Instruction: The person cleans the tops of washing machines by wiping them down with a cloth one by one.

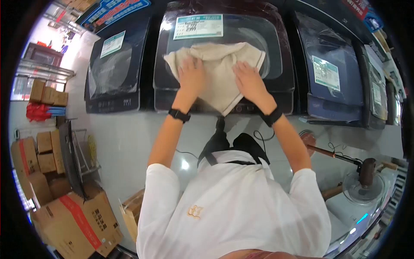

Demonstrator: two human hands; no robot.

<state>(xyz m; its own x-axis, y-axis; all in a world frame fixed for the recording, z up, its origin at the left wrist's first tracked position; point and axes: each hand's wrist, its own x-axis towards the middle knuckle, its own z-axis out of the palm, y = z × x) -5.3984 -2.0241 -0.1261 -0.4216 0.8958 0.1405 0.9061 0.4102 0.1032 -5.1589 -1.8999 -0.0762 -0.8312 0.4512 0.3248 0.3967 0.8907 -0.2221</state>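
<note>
Head view, items listed from near to far. One white T-shirt [254, 207], worn by the person, with a small gold emblem [195, 211] on the chest. One dark watch [179, 115] on the left wrist; one dark wristband [271, 115] on the right.

Left hand [190, 78]: palm down, fingers stretched forward, slightly blurred, resting on the left part of the cloth. Right hand [251, 82]: flat, palm down, fingers extended, resting on the cloth's right part.

One cloth [221, 84], cream or beige, partly spread, its far edge folded and rumpled, a pointed corner hanging toward the person. Location: on top of the middle appliance [165, 94], dark with a glossy lid, directly in front of the person. One green-and-white label [198, 26] on that lid, just beyond the cloth; print too small to read fully.

Flanking pieces: left appliance [97, 93], dark, with its own tilted label [113, 44]; right appliance [336, 103], bluish, likewise labelled.

Off to the left: one large brown carton [56, 226] with red tape; farther away, stacked boxes [48, 94] above a red bundle [38, 111].
</note>
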